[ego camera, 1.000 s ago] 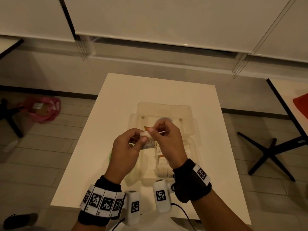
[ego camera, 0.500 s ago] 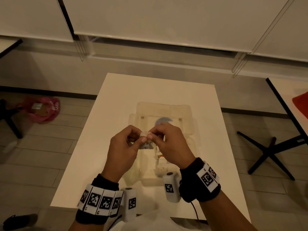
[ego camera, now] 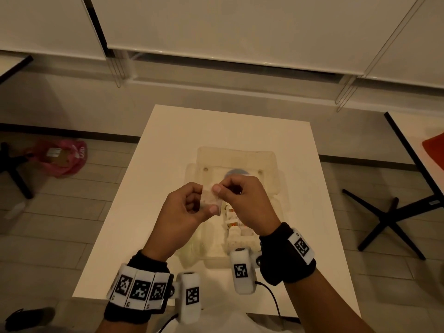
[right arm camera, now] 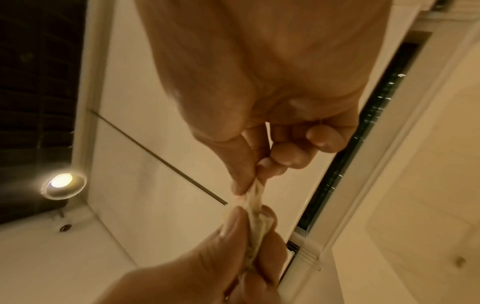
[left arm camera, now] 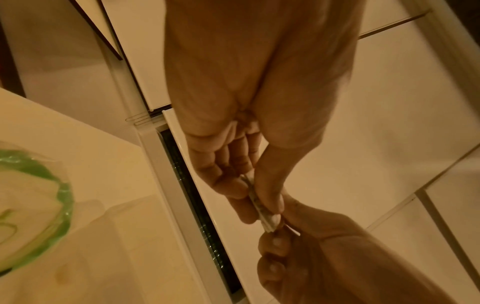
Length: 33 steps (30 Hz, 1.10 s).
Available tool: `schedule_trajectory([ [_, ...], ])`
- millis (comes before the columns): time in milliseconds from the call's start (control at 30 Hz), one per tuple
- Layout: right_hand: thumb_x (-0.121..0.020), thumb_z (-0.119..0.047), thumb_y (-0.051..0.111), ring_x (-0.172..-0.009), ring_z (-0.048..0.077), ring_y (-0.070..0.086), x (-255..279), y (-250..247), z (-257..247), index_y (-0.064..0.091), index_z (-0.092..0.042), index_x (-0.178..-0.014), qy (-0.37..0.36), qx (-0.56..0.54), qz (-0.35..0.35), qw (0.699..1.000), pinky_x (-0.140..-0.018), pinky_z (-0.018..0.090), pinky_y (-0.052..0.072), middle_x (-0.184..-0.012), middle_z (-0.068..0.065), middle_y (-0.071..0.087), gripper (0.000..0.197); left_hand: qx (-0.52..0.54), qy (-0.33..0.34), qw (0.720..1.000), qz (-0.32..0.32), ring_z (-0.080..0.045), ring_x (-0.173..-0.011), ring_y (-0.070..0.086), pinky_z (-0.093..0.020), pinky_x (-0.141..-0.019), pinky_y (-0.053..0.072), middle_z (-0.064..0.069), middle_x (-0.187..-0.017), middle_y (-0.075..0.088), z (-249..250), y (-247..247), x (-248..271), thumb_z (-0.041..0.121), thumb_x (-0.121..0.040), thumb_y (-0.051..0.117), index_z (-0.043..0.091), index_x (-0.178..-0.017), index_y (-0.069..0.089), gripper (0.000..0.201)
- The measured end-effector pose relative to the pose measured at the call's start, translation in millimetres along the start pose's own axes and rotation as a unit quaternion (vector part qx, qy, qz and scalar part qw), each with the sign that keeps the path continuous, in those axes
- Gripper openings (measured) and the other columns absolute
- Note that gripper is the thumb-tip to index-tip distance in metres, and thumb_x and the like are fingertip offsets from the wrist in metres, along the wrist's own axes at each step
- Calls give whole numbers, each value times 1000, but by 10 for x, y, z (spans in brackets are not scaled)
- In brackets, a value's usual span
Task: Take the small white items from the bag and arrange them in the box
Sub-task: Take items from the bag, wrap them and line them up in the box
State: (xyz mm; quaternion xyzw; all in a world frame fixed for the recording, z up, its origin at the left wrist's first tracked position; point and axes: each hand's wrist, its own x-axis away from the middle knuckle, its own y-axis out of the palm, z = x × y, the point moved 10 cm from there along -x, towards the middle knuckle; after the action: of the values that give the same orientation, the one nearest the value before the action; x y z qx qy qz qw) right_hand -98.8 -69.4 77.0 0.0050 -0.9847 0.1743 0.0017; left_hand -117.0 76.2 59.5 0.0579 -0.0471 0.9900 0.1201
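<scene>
Above the middle of the tabletop (ego camera: 168, 145), over the open box (ego camera: 269, 164), a small white item (ego camera: 211, 200) is now raised slightly, pinched in the grip of both the left hand (ego camera: 182, 212) and the right hand (ego camera: 242, 200); placement is judged still pending beside the packets (ego camera: 236, 230) already inside.

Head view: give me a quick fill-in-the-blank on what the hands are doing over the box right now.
1. Both hands pinch one small white ____ between them.
2. The left hand and right hand are held above the clear plastic ____ on the white table.
3. More white packets lie in the box beneath the ____ hand.
4. On the floor to the left lies a ____ bag.

Missing words: packet; box; right; pink
</scene>
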Motion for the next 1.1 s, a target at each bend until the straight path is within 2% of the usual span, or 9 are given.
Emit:
schedule_trajectory([
  [67,-91,-21,70,-67,11,58,-8,-10,28,72,-14,-77,3,-10,-5,1000,-71,38,51,-68,-7,66,16,-4,1,1000,-3,-28,-90,74,-55,-94,54,-9,-90,77,21,2,9,7,-83,78,9,-103,67,23],
  [167,-95,-18,63,-66,8,52,-10,10,32,70,-12,-80,4,8,-31,999,-70,31,45,-71,-10,61,17,-6,10,1000,0,-26,-91,74,-57,-91,55,-7,-92,77,72,-14,18,18,-87,76,11,-102,67,19],
  [267,-96,-19,61,-66,6,49,-32,7,29,69,-12,-84,2,50,-37,998,-70,27,40,-74,-7,59,17,10,19,999,37,-28,-91,72,-47,-86,58,-7,-95,75,100,-112,4,31,-83,73,15,-98,69,22],
  [367,-93,-21,66,-68,8,52,-22,15,-29,70,-13,-84,-7,67,-29,997,-69,27,42,-78,-4,62,14,7,33,998,52,-31,-85,71,-43,-80,59,-7,-88,74,107,-131,-15,18,-88,73,19,-91,73,3],
  [533,-83,-16,77,-62,3,52,84,-91,-137,60,-15,-86,-23,6,63,998,-61,18,45,-73,-6,61,17,-15,46,993,107,-27,-79,71,-37,-75,59,-5,-80,74,98,-197,-12,12,-88,74,19,-87,75,7],
  [733,-93,-24,67,-86,12,72,195,11,-200,72,-14,-98,-25,-64,56,996,-81,35,59,-89,-3,74,12,-98,163,966,174,-16,-77,69,-34,-72,58,7,-80,72,460,-177,154,19,-89,75,21,-88,74,3],
  [867,-90,-15,71,-85,20,74,226,-35,-213,71,-10,-98,-16,-134,83,987,-81,42,60,-88,4,76,10,-180,223,941,180,-11,-88,65,-30,-77,52,9,-88,67,613,-101,213,18,-85,79,23,-93,74,11],
  [1000,-92,-7,67,-80,23,74,184,-116,-147,71,-7,-96,0,-154,90,984,-76,41,60,-85,9,75,6,-188,223,945,151,-13,-96,63,-30,-84,50,12,-95,65,618,-94,189,33,-80,79,26,-94,77,16],
  [1100,-91,-8,68,-81,20,72,134,-169,-135,71,-8,-95,-2,-126,78,989,-74,35,58,-87,5,75,5,-101,181,968,142,-14,-103,64,-30,-86,51,10,-102,67,524,-194,133,30,-85,74,23,-98,73,15],
])
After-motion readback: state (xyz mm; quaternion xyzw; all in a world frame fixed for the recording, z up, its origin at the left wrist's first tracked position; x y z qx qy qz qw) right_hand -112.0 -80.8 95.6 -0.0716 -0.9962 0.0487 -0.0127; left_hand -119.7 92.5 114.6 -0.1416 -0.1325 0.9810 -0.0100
